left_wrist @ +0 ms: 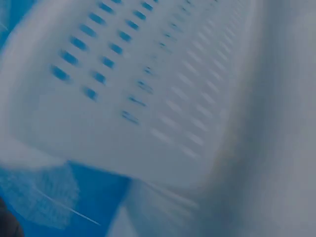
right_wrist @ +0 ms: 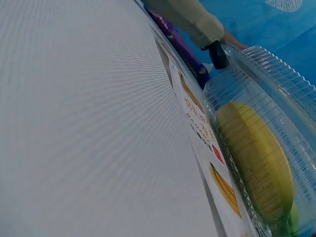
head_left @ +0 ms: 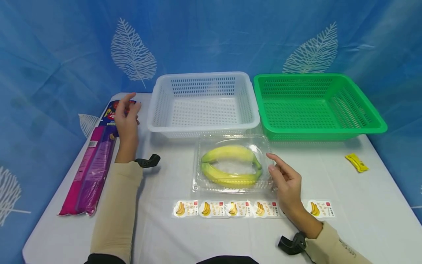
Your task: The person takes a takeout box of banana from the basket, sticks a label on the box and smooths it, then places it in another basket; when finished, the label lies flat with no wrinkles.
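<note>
A clear plastic clamshell box (head_left: 211, 187) sits mid-table with two bananas (head_left: 230, 179) inside, seen through the plastic. My right hand (head_left: 290, 185) is at the box's right edge, thumb and index finger apart and their tips right by its side. In the right wrist view, a banana (right_wrist: 254, 158) shows through the ribbed wall. My left hand (head_left: 126, 119) hovers at the far left, fingers loosely bent and holding nothing. Below it in the head view lie a dark blue packet (head_left: 107, 119) and a pink-purple plastic bag (head_left: 89, 172).
Behind the box stand a white basket (head_left: 204, 129) and a green basket (head_left: 323, 131), side by side. Several banana-printed labels (head_left: 211, 209) lie in a row in front, one of them right of my right wrist. A small yellow wrapped packet (head_left: 356, 162) is at the right.
</note>
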Tool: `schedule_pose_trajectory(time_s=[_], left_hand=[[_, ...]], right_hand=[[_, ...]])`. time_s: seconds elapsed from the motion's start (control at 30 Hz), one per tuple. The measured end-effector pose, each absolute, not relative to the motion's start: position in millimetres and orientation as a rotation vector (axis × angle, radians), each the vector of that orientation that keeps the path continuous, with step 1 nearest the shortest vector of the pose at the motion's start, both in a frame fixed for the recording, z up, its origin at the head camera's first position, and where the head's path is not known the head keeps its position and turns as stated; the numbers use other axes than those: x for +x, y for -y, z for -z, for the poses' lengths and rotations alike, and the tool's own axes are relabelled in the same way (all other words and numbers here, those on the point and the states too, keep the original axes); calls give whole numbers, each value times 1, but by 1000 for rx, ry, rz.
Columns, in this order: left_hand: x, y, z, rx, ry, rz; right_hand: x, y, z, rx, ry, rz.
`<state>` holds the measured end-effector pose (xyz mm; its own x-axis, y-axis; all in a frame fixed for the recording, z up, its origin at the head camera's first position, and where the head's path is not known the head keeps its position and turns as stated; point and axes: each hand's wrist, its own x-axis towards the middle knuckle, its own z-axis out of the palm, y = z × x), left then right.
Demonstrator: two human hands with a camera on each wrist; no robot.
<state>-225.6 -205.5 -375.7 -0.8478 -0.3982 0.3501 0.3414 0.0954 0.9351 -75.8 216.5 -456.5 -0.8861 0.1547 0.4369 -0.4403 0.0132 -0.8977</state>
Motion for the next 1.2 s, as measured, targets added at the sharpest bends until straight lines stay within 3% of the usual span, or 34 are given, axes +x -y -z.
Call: schedule_pose_trajectory(time_s=[0.27, 0.53, 0.8, 1.2], left_hand=[[-201, 176, 328, -268, 1841, 1608], [-164, 129, 305, -707, 1940, 1567], [-145, 102, 314, -884, 2092, 1542], [-97, 121, 357, -999, 2381, 1424]], right_hand=[[-76, -217, 459, 316, 1854, -1934], [-73, -218, 459, 271, 1899, -1897], [-74, -216, 460, 262, 1903, -1882], [-75, -219, 454, 280, 1875, -1894]])
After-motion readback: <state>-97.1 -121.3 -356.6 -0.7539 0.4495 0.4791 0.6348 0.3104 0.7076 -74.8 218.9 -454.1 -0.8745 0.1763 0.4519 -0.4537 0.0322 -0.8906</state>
